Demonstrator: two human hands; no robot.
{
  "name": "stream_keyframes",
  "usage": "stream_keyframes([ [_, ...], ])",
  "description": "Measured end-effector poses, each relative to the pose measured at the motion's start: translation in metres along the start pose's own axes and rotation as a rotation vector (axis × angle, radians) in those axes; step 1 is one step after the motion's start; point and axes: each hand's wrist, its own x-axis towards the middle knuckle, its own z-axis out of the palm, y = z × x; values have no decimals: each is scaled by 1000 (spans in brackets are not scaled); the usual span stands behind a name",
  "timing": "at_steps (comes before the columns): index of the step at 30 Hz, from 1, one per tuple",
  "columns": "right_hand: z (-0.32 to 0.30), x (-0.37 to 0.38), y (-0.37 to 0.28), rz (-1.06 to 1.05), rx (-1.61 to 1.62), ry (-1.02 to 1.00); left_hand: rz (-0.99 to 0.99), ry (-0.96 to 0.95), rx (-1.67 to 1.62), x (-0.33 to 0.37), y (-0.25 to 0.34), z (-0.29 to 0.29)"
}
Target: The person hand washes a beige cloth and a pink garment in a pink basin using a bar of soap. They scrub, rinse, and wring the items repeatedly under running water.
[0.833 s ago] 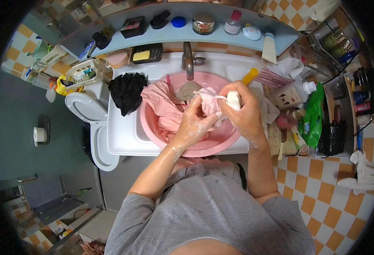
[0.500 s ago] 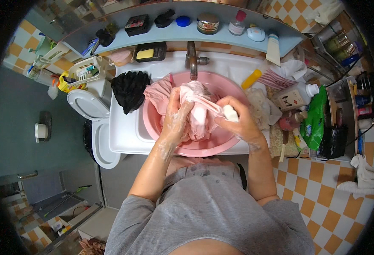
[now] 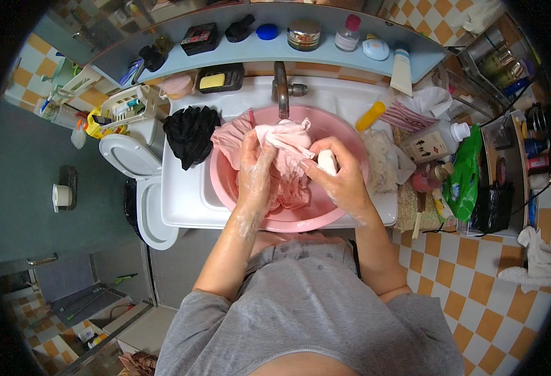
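- Grey shirt (image 3: 306, 294) at the near edge, cut off by the frame.
- Left hand (image 3: 256, 178), soapy, clamped on the pale pink cloth (image 3: 285, 138): thumb on the near face, fingertips mostly hidden behind folds.
- Right hand (image 3: 344, 178) curled round the white bar (image 3: 327, 161), which is partly covered by the fingers. Thumb and index tips at the cloth's right edge; can't tell if they pinch it.
- Pale cloth is bunched between the hands, above the pink basin (image 3: 335, 203). Its lower edge blends into the darker pink garment (image 3: 291, 193); boundary unclear. Hands and cloth block much of the basin's inside.
- Basin sits in the white sink (image 3: 184, 212). Black cloth (image 3: 192, 135) on the left of it, whitish cloth (image 3: 383, 161) on the right, yellow tube (image 3: 370, 116) at far right.
- Tap (image 3: 280, 91) stands behind, spout end at the basin's far rim.
- Farther: yellow soap (image 3: 213, 81) in a black dish, then the blue shelf (image 3: 366, 62).
- Vs 0.5 s ago: cloth strip then stretched toward the right hand is now gathered up; right hand and bar sit slightly more left.
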Motion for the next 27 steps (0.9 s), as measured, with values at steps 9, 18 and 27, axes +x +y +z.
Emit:
stream_keyframes([
  [9, -3, 2, -12, 15, 27, 67, -84, -44, -117, -3, 1, 4],
  [18, -11, 1, -52, -91, 526, -161, -97, -19, 21, 0, -19, -15],
  [27, 5, 21, -8, 52, 35, 228, -335, -71, -436, -14, -3, 16],
])
